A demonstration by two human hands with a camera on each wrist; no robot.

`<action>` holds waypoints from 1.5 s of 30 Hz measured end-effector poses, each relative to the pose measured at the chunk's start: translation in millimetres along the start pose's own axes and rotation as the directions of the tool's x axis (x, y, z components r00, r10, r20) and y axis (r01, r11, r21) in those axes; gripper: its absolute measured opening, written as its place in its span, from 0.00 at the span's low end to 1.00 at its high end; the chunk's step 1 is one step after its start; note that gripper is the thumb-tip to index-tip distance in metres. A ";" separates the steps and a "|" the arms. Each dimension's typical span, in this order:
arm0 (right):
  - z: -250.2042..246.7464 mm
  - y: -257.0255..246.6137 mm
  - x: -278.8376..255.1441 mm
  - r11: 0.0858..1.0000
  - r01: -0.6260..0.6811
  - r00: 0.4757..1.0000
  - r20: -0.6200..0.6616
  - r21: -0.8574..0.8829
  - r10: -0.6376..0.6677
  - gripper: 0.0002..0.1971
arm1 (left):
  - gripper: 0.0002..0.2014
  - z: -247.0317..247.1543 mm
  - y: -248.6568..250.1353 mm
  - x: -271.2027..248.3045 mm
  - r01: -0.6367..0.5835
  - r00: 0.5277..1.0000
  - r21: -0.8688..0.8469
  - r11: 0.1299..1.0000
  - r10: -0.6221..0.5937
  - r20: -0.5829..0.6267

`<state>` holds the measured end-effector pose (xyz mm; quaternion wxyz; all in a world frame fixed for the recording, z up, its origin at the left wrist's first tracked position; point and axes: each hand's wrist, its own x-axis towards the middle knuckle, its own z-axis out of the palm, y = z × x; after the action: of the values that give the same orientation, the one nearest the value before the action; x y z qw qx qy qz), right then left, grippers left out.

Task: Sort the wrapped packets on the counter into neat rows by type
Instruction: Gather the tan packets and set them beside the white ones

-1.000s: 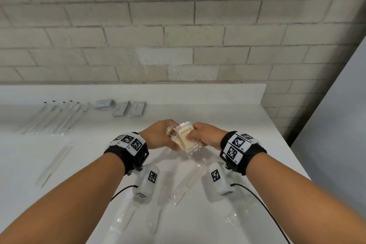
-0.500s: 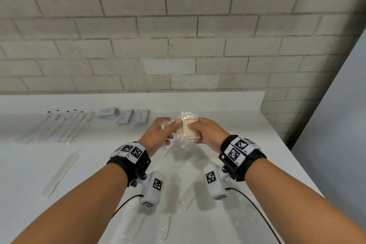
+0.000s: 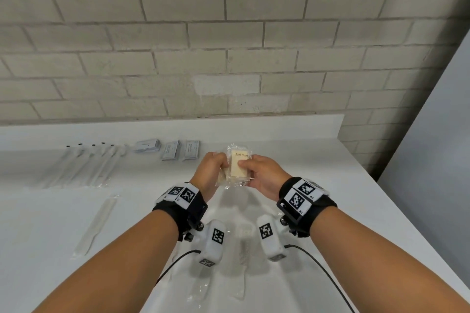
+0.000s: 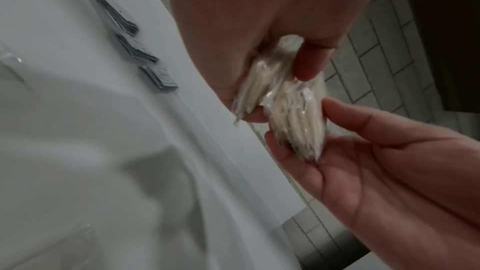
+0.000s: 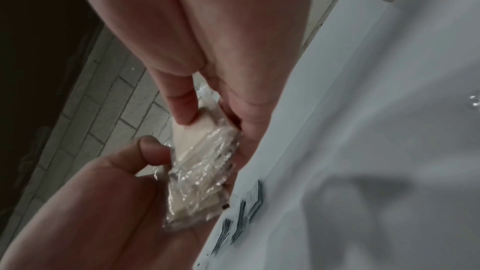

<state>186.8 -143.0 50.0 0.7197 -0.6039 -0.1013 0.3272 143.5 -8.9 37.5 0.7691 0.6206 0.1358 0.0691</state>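
Nearest the camera, at about 6 o'clock on the white surface (image 3: 292, 160), lie clear-wrapped combs (image 3: 243, 249): one shows plainly between the wrists, and at least two more wrappers glint beside it, though their count is unclear. At 8 o'clock one long wrapped packet (image 3: 96, 226) lies alone, slanted.

Above the middle of the surface, both hands meet on the soap packets (image 3: 237, 166). The left hand (image 3: 211, 173) has its fingers curled round cream bars in clear film; the left wrist view shows that grip with the thumb pressed over the wrappers (image 4: 280, 102). The right hand (image 3: 264, 176) pinches the front packet, printed "Bath Soap", thumb on its face and fingers behind; in the right wrist view its fingertip presses the pale bar (image 5: 202, 139). The bundle is off the surface, held upright. Several bars are stacked in it; the exact number cannot be told.

Farther, at 11 o'clock, three small stacks of flat grey sachets (image 3: 169, 151) sit side by side in a row. Left of them, at 10 o'clock, a row of about six long wrapped toothbrushes (image 3: 84, 168) lies in parallel, dark tips pointing to the brick wall (image 3: 229, 46) at 12 o'clock.
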 end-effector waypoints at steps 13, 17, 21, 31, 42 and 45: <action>19.5 1.7 9.5 0.995 0.018 0.998 -0.064 -0.093 -0.024 0.12 | 0.07 -42.2 -1.3 -8.5 -0.010 0.998 0.223 0.975 0.022 -0.052; 15.0 4.4 13.7 0.977 -0.006 0.992 -0.125 -0.214 -0.021 0.04 | 0.04 -47.3 -4.2 -6.5 -0.006 0.998 0.240 0.971 0.020 -0.057; 16.4 6.1 15.0 0.965 -0.013 0.993 -0.115 -0.261 -0.018 0.09 | 0.11 -36.2 -5.6 -5.2 0.036 0.997 0.267 0.963 -0.015 -0.078; 13.9 6.8 34.4 0.780 0.014 0.988 -0.110 -0.626 -0.105 0.07 | 0.19 -13.9 -15.9 10.8 0.019 0.994 0.276 0.961 0.011 -0.107; 6.0 -0.1 78.4 0.822 0.000 0.987 -0.133 -0.570 -0.092 0.05 | 0.21 -35.4 -16.4 54.8 0.068 0.992 0.262 0.963 -0.038 -0.119; -0.9 -5.2 97.4 0.838 -0.006 0.984 -0.152 -0.546 -0.092 0.10 | 0.22 -42.9 -12.5 72.2 0.103 0.986 0.264 0.959 -0.064 -0.153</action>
<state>263.7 -86.2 30.4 0.5315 -0.8069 -0.1411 0.2154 199.0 48.4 8.1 0.6676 0.7071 0.2248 0.0618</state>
